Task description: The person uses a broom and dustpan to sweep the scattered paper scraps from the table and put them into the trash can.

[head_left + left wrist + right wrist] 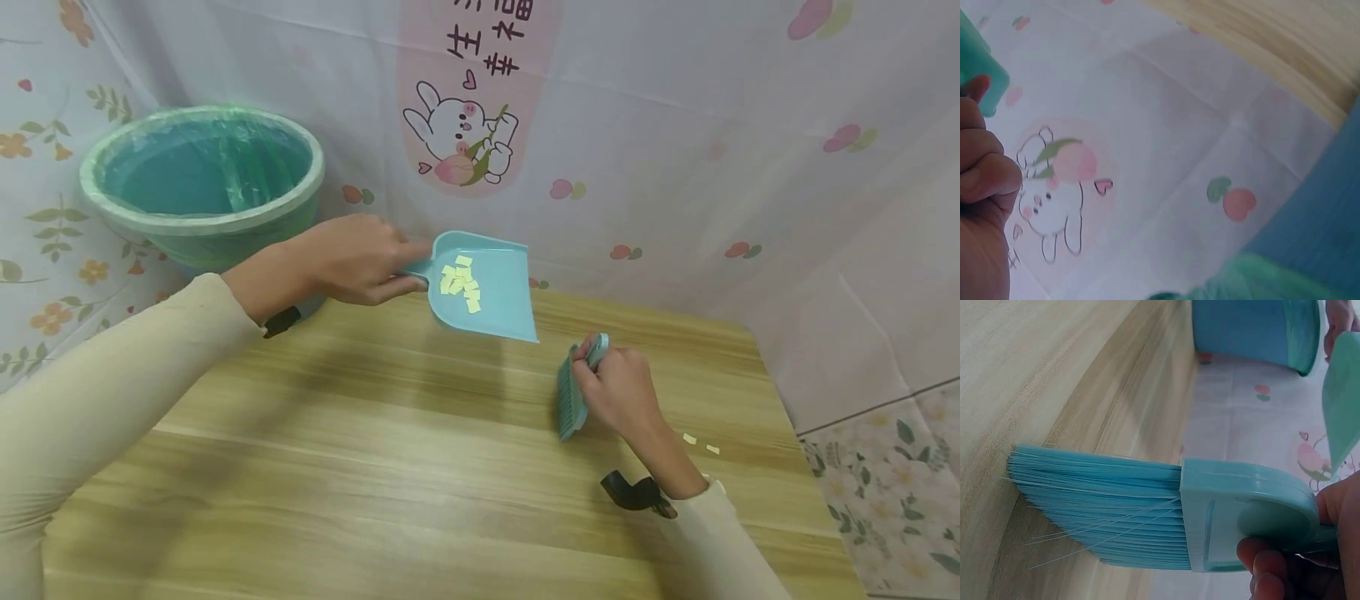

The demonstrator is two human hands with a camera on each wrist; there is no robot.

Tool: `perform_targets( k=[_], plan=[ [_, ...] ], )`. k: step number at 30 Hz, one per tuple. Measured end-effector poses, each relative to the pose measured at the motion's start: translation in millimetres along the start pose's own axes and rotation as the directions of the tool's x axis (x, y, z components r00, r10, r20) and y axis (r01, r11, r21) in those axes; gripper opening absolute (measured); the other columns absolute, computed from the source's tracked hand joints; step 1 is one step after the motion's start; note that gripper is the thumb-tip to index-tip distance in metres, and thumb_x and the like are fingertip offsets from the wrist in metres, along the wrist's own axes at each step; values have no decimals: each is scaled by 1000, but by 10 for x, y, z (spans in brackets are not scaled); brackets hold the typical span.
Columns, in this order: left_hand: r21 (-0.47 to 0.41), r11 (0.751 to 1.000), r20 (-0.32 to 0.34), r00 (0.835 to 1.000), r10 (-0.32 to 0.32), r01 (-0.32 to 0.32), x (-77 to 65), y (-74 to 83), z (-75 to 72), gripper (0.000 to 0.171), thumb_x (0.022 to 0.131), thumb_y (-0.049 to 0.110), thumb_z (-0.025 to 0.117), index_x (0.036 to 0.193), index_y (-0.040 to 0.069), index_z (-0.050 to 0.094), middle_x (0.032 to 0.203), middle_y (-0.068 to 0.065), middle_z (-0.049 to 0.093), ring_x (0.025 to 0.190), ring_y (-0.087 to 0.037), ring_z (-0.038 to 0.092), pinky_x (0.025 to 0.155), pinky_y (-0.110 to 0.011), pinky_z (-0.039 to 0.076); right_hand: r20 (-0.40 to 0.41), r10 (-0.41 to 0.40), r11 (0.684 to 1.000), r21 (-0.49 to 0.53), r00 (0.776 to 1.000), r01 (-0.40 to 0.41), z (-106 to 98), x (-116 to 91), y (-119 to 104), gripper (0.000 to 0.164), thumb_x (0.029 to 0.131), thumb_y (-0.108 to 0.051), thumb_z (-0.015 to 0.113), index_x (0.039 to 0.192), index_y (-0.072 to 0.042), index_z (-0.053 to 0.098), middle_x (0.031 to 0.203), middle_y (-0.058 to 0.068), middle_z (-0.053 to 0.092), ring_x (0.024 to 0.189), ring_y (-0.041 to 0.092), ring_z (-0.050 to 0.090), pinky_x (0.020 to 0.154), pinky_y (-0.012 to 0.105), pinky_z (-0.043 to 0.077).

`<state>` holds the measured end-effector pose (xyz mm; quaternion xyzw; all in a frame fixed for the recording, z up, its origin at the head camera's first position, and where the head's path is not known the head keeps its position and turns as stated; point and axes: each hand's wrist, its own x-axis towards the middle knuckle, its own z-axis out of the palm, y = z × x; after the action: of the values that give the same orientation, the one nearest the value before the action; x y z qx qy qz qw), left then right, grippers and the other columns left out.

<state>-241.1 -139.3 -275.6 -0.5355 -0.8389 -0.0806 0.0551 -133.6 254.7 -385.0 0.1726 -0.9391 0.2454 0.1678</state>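
Observation:
A light blue dustpan (495, 287) is held up above the table by my left hand (352, 258), whose fingers grip its short handle. Several small pale yellow paper pieces (459, 279) lie in the pan near the handle end. My right hand (618, 387) grips a small blue hand brush (572, 400) by its handle. In the right wrist view the brush's bristles (1097, 506) point toward the wooden table; whether their tips touch it I cannot tell. The left wrist view shows the left hand (985, 162) curled, with only a corner of the dustpan (982, 69) visible.
A green-rimmed bucket (202, 225) lined with a thin green bag stands at the back left, behind the left forearm. Two small yellow paper pieces (701, 443) lie on the wooden table (420, 483) beside the right wrist. A printed cloth (660, 125) hangs behind the table.

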Motion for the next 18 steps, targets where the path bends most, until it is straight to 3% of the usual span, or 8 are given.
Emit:
perform_targets(
  k=[8,18],
  plan=[
    [74,997,-62,998,10,-5,-145,-74,-226,23,105,27,69,108,6,58,63,5,37,59,-24,51,71,-54,47,3,9,1000,8,1000,-9,-10,-13,3,18,99,-2,55,90,-2,70,54,-10,39,48,3,25,46,28,28],
    [68,997,-128,991,-28,37,-363,-165,-422,20,103,23,71,99,8,57,70,2,46,60,-18,46,60,-40,42,10,18,1000,6,1000,-19,-26,-22,7,19,100,-3,54,91,-2,71,53,-10,39,48,3,25,47,28,29]
  ],
)
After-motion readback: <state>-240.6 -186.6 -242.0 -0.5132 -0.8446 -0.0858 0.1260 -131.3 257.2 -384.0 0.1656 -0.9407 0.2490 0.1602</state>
